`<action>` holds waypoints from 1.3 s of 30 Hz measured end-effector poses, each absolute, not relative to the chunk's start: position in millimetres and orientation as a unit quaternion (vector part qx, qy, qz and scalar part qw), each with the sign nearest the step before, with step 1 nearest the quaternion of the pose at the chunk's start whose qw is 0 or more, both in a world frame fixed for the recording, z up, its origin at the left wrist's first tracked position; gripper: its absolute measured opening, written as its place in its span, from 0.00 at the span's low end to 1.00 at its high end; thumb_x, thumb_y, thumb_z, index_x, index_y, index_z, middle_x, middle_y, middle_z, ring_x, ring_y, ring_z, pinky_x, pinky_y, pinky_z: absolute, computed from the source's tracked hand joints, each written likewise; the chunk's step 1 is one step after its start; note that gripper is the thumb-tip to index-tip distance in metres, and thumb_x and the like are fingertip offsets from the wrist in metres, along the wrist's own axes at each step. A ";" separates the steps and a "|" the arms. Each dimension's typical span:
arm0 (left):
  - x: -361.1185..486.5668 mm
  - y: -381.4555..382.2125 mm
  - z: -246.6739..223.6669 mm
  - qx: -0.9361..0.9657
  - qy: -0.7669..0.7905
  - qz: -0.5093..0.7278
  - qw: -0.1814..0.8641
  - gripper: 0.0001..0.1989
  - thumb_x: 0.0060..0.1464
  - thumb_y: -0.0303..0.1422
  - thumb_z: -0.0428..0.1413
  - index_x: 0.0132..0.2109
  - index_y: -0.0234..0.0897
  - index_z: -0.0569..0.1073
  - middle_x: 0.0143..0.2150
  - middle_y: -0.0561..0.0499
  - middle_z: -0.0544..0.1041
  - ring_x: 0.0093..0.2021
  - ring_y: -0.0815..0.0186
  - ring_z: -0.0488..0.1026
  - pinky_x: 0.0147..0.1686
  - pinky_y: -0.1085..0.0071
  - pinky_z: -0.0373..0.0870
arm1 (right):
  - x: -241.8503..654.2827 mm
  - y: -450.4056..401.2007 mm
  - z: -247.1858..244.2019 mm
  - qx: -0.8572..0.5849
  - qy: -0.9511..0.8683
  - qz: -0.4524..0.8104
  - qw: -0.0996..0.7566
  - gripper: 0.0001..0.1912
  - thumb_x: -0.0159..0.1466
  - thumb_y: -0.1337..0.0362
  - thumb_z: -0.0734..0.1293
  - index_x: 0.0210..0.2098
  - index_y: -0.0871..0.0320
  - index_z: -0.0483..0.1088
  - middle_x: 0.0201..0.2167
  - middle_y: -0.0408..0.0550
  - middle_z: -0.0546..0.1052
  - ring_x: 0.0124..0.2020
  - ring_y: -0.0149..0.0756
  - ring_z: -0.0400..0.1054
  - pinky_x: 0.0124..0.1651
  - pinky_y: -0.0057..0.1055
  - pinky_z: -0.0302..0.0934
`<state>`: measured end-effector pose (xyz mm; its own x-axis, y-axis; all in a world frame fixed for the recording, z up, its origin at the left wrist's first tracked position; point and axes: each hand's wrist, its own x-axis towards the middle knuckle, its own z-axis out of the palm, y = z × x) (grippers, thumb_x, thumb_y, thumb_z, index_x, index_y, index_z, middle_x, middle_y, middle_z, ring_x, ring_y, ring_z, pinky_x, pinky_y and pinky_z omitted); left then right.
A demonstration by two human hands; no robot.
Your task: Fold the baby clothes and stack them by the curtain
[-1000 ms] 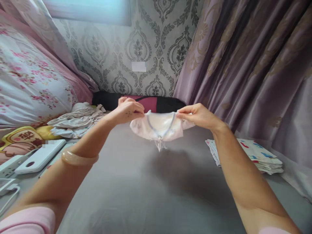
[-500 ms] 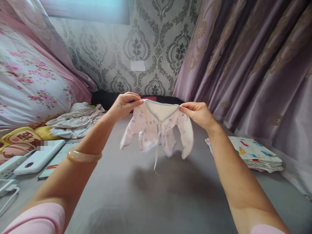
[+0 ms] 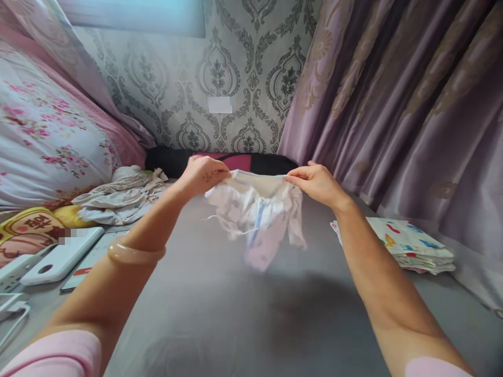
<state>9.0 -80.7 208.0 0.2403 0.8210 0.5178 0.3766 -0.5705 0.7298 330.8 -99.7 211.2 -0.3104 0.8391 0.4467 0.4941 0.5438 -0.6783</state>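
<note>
A small pale pink baby shirt [image 3: 271,230] with long sleeves and thin ties hangs in the air between my hands, its lower part blurred by motion. My left hand [image 3: 206,174] pinches it by one end of the neckline. At the other end of the neckline, my right hand [image 3: 314,183] grips the cloth between thumb and fingers. The neck opening is drawn out between them, and a blue-edged front flap hangs below. Under the shirt lies a grey sheet [image 3: 188,314], which it appears not to touch.
A stack of folded printed cloths [image 3: 408,243] lies at the right by the purple curtain [image 3: 377,104]. To the left are crumpled clothes [image 3: 126,193], a white power bank-like device [image 3: 61,256], a power strip [image 3: 15,272] and a floral bundle [image 3: 51,125]. Patterned wallpaper [image 3: 251,84] stands behind.
The shirt has swung and bunched inward, its sleeves and ties shifting. My hands have dropped slightly, the left turning knuckles up, both still holding the neckline.
</note>
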 end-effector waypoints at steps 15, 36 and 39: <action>12.8 -89.5 198.5 0.720 0.385 0.417 0.400 0.19 0.42 0.49 0.67 0.32 0.37 0.81 0.27 0.47 0.80 0.29 0.62 0.76 0.28 0.68 0.72 | 336.2 -108.5 209.7 -0.412 -0.785 0.294 0.356 0.23 0.52 0.41 0.73 0.33 0.56 0.81 0.30 0.45 0.80 0.31 0.36 0.72 0.35 0.32 0.66; 24.6 -65.8 170.0 0.637 0.403 0.545 0.366 0.22 0.43 0.50 0.65 0.37 0.35 0.78 0.28 0.50 0.77 0.26 0.69 0.70 0.25 0.73 0.65 | 325.1 -68.7 175.8 -0.419 -0.697 0.273 0.514 0.25 0.52 0.41 0.73 0.32 0.58 0.75 0.29 0.46 0.79 0.30 0.35 0.71 0.34 0.31 0.64; 27.7 -61.0 166.5 0.647 0.398 0.572 0.309 0.21 0.46 0.49 0.63 0.36 0.34 0.76 0.26 0.52 0.74 0.24 0.71 0.66 0.23 0.75 0.60 | 324.7 -60.6 168.6 -0.431 -0.715 0.207 0.510 0.23 0.58 0.42 0.69 0.33 0.58 0.74 0.29 0.46 0.78 0.29 0.35 0.69 0.33 0.30 0.62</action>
<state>27.7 -61.0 166.5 0.0278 0.8687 0.4946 0.1611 -0.4922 0.8554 324.7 -60.6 168.6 -0.1084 0.8274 0.5511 0.4058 0.5429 -0.7352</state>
